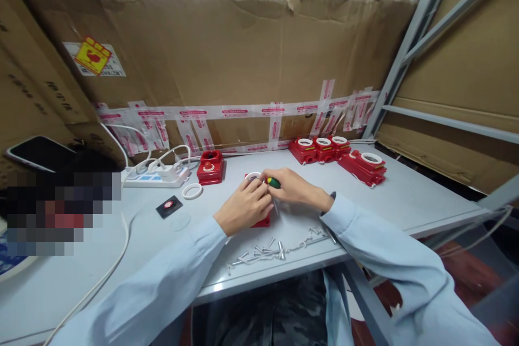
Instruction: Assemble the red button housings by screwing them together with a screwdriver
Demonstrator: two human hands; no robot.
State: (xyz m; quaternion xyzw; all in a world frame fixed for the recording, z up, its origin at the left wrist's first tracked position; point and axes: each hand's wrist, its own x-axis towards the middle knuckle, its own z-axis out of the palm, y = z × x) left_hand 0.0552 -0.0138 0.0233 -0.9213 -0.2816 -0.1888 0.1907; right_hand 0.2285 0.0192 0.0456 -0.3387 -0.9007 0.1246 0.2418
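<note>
My left hand (246, 203) lies over a red housing (263, 222), its fingers closed around it and covering most of it. Part of a white ring (253, 175) shows beyond my fingertips. In my right hand (295, 188) is a screwdriver with a green and yellow handle (274, 183); its tip is hidden by my hands. Both hands meet above the housing. Nearer the table's front edge lie several loose screws (263, 250), with a short metal cylinder (281, 250) among them.
Several red housings with white rings (323, 143) stand at the back right. Another red unit (210, 167), a loose white ring (192, 191) and a small black square (169, 206) are left of my hands. A power strip (156, 177) with cables sits farther left, before a cardboard wall (243, 54).
</note>
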